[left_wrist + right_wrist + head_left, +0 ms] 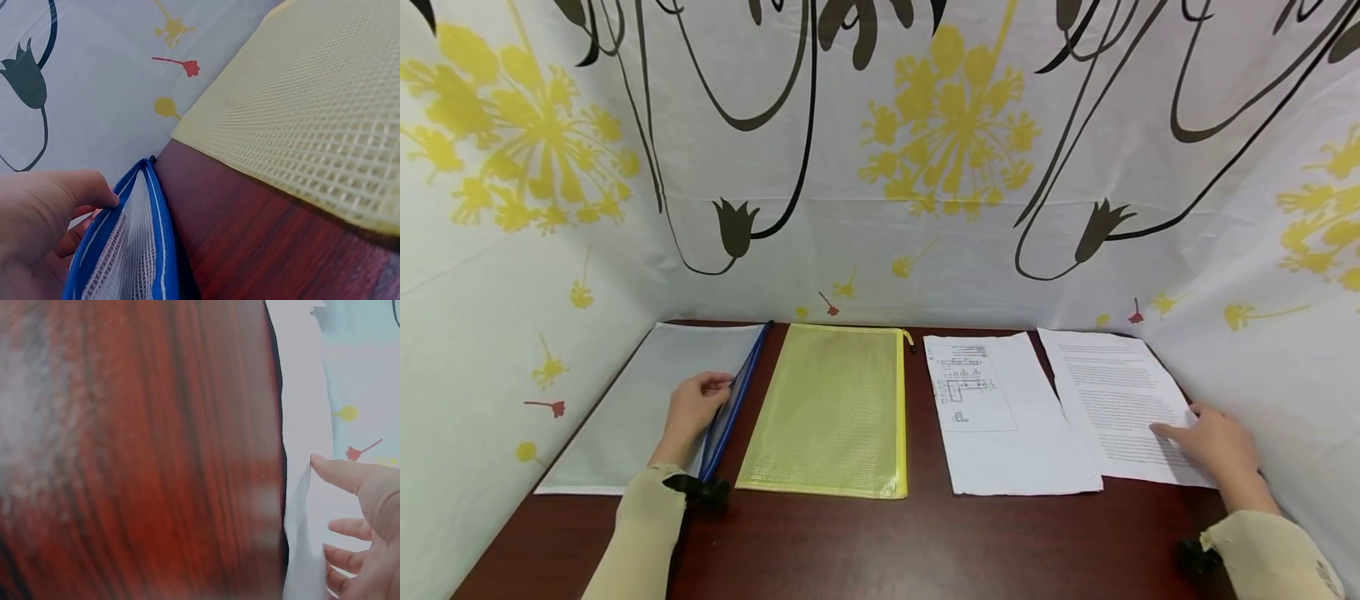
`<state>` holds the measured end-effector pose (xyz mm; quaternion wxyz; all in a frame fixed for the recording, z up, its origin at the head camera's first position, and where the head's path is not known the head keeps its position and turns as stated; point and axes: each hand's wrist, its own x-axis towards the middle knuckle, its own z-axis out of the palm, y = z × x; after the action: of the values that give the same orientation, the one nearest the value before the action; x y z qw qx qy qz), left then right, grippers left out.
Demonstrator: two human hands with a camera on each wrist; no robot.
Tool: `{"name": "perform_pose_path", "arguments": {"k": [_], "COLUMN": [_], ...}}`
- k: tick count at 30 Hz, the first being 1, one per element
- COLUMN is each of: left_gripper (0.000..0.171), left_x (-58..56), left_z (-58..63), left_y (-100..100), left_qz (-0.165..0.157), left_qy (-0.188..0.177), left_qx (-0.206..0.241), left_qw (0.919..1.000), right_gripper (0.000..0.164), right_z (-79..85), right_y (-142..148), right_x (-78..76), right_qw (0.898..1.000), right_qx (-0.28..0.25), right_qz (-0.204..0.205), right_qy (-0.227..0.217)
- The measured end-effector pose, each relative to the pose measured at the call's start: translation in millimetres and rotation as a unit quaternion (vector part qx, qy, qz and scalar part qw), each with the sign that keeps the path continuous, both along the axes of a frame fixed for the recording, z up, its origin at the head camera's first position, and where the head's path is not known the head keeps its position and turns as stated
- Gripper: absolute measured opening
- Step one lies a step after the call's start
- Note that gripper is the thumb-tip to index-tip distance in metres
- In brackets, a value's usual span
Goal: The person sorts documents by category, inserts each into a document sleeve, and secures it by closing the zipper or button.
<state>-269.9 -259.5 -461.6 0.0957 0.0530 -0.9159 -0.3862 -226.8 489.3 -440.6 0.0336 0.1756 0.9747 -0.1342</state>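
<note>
My left hand (694, 410) pinches one lip of a white mesh zip pouch (625, 400) between thumb and fingers. The pouch's blue zipper edge (161, 250) gapes, showing its mesh inside. At the far right, my right hand (1221, 446) rests by the outer edge of a printed sheet of text (1120, 400). In the right wrist view its thumb (337, 472) lies on the paper (306, 412), and the other fingertips are spread along the edge. A sheet with a technical drawing (992, 433) overlaps the text sheet's left side.
A yellow mesh zip pouch (827, 408) lies between the white pouch and the papers, its zipper along the right side. All rest on a dark red-brown wooden table (925, 542). A white patterned sheet (842, 167) encloses the back and sides.
</note>
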Motion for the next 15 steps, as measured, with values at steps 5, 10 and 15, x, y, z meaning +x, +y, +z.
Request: {"name": "perform_pose_path", "arguments": {"k": [5,10,15], "left_gripper": [0.027,0.026,0.026], "left_x": [1.1,2.0,2.1], "left_z": [2.1,4.2,6.0], "left_y": [-1.1,-2.0,-3.3], "left_qz": [-0.001,-0.003,-0.004], "left_qy": [0.004,0.008,0.013], "left_qx": [0.000,-0.003,-0.005], "left_qw": [1.0000,1.0000,0.9999], "right_gripper": [0.075,0.049,0.048], "right_z": [-2.8,-1.7,7.3], "right_y": [4.3,10.2,13.4], "right_x": [0.4,4.3,8.2], "right_qw": [0.999,0.994,0.986], "right_qx": [-0.041,-0.087,-0.129], "right_qz": [0.000,-0.011,-0.052], "right_qy": [0.030,0.067,0.089]}}
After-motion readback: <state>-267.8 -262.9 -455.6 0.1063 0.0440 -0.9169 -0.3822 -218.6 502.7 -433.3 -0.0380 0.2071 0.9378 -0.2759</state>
